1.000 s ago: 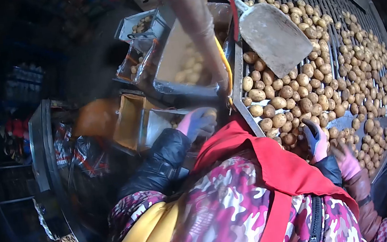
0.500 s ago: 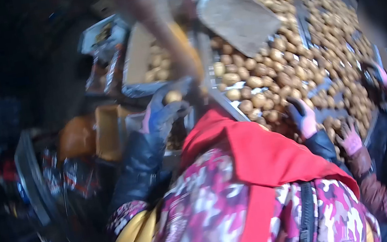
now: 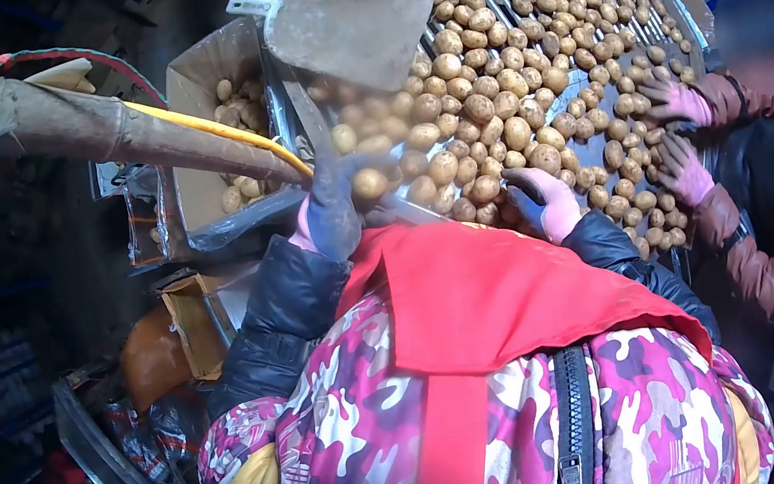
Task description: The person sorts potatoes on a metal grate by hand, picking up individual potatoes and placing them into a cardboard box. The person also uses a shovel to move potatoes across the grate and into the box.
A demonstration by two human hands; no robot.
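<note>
My left hand (image 3: pixel 334 212), in a grey-blue glove with a pink cuff, is at the near left edge of the sorting table. Its fingers are apart and partly blurred, beside a potato (image 3: pixel 370 184); I see no firm grip on it. My right hand (image 3: pixel 546 202), gloved in blue and pink, rests on the near side of the potato pile (image 3: pixel 517 132) with its fingers spread and slightly bent. Potatoes around its fingertips are partly covered. Several potatoes near the scoop are smeared by motion.
A dusty flat scoop (image 3: pixel 351 30) lies over the potatoes. Across the left runs a thick wrapped pole (image 3: pixel 117 133), before a cardboard box (image 3: pixel 201 185) holding potatoes. A co-worker's two gloved hands (image 3: pixel 688 174) touch potatoes on the right. An open wooden box (image 3: pixel 193 328) stands lower left.
My left hand held a potato away from the pile; now it is at the table edge with fingers apart. The view has shifted, and a co-worker's hands are closer together on the potatoes.
</note>
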